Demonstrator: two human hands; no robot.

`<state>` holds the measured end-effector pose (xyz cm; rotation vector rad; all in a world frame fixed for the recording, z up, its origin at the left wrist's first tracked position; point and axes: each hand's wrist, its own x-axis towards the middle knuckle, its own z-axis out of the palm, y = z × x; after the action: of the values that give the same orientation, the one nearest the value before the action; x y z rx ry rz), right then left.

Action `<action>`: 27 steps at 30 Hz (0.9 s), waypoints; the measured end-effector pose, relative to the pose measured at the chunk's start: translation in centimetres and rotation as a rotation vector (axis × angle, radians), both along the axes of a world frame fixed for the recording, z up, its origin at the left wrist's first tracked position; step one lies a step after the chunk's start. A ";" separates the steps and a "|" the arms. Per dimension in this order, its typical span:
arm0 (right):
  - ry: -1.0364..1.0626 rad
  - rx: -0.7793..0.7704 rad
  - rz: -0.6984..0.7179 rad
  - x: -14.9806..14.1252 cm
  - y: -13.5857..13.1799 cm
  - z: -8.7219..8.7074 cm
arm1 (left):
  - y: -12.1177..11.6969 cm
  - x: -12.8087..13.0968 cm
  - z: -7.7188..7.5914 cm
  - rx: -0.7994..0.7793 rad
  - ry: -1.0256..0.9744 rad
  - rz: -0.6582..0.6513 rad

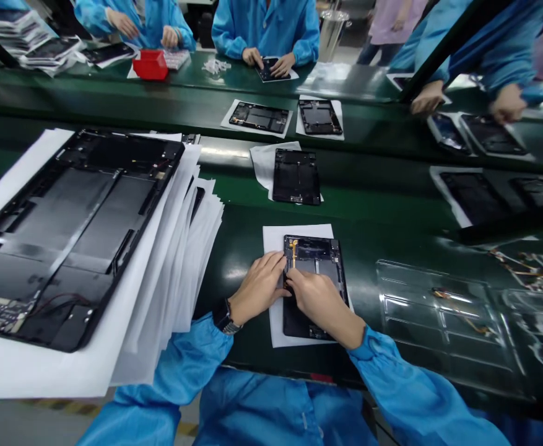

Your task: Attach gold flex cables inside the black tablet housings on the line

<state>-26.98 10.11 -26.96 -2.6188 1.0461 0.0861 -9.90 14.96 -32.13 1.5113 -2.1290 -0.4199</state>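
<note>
An opened black tablet housing (308, 319) lies on a white sheet (275, 235) on the green bench before me. Along its left side, near the top, runs an orange flex cable (294, 248). My left hand (259, 286) grips the housing's left edge, fingers at the upper side and thumb lower down. Reaching across the housing from the right, my right hand (317, 300) is closed in a pinch at the lower end of the flex cable. Its fingertips partly hide that end. A pale strip (317, 266) shows in the middle of the housing.
To my left rises a tall stack of white sheets (160, 297) topped by another tablet housing (80, 217). At right lies a clear plastic tray (438, 322) with flex cables. More housings (296, 176) lie ahead; co-workers in blue sleeves (266, 31) sit opposite.
</note>
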 end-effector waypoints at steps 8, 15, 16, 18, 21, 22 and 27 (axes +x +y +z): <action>-0.984 0.551 -0.723 -4.2 -1.0 -1.7 | -7.1 -1.4 2.9 -0.026 -0.092 0.224; -0.836 0.236 -0.984 -15.8 -4.5 1.0 | -14.2 -3.3 3.4 0.183 -0.284 0.158; -0.785 0.151 -1.029 -18.3 -4.9 1.5 | -14.5 -3.1 3.4 0.193 -0.289 0.142; -0.677 0.010 -1.103 -22.8 -5.5 2.1 | -14.8 -2.7 3.5 0.202 -0.298 0.112; -0.567 -0.032 -1.070 -27.5 -6.5 1.3 | -16.1 -3.0 4.3 0.206 -0.319 0.089; -0.525 -0.020 -1.025 -28.5 -6.9 0.6 | -17.2 -3.4 4.7 0.204 -0.329 0.094; -0.295 -0.050 -0.915 -30.4 -8.6 -3.4 | -28.4 -6.5 7.1 0.123 -0.407 0.187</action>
<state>-57.33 1.54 -30.35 -1.8588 1.9898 -0.5135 -16.40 -13.45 -25.01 1.9865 -2.2615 -0.1896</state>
